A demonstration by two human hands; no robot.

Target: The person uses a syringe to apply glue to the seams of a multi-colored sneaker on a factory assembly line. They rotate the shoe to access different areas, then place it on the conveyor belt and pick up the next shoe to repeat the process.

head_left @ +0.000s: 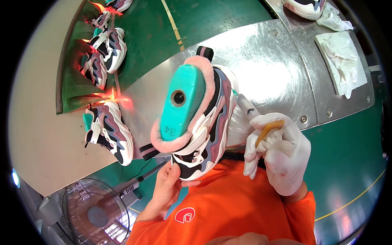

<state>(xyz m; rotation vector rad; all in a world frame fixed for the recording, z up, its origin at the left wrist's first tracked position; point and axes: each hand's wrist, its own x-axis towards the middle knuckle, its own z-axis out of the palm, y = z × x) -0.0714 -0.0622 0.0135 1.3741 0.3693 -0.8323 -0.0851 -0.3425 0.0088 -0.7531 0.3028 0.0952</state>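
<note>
My left hand point(168, 181), bare, grips a chunky sneaker point(212, 130) by its toe. White, mauve, grey and black panels make up the upper, and pink fleece lines the collar. A teal shoe last point(183, 96) with a round metal-rimmed hole fills the opening. On the other side, my white-gloved right hand point(281, 151) is closed around a slim, pale, syringe-like applicator point(246, 105). Its thin teal tip meets the shoe near the sole edge toward the heel. A curved tan piece point(269, 130) lies against the glove's fingers; I cannot tell what it is.
A brushed metal table point(269, 61) lies under the work, beside a green conveyor belt point(151, 28). Similar sneakers point(110, 130) stand at left near a red-lit, curtained opening point(87, 98). Crumpled white cloths point(341, 57) rest at right. A fan point(96, 212) stands lower left.
</note>
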